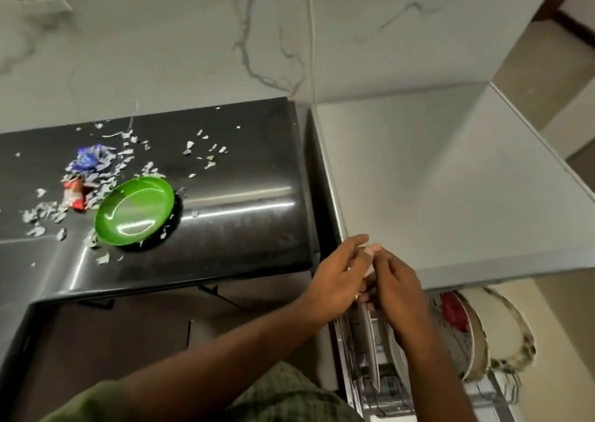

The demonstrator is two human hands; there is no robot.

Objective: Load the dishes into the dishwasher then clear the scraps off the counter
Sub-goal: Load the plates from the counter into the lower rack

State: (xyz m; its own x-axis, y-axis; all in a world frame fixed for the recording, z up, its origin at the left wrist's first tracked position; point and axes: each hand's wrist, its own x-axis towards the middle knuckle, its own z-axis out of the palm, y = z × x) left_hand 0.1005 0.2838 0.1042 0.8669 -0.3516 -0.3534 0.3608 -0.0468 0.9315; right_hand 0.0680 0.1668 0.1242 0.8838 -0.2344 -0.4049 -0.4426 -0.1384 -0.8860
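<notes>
Left hand [338, 280]: fingers curled, grip unclear.
Right hand [399, 296]: same, above rack [380, 386].
Bowl [135, 212]: counter [241, 180] middle, among scraps [48, 212].

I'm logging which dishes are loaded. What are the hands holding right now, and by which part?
Both hands, left hand and right hand, grip the top edge of a white plate standing upright over the dishwasher rack.

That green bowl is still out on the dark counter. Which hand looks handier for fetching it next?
Probably the left hand. The green bowl sits on the black counter to the person's left, and that arm already lies on that side. The right hand is over the dishwasher rack, farther away.
</notes>
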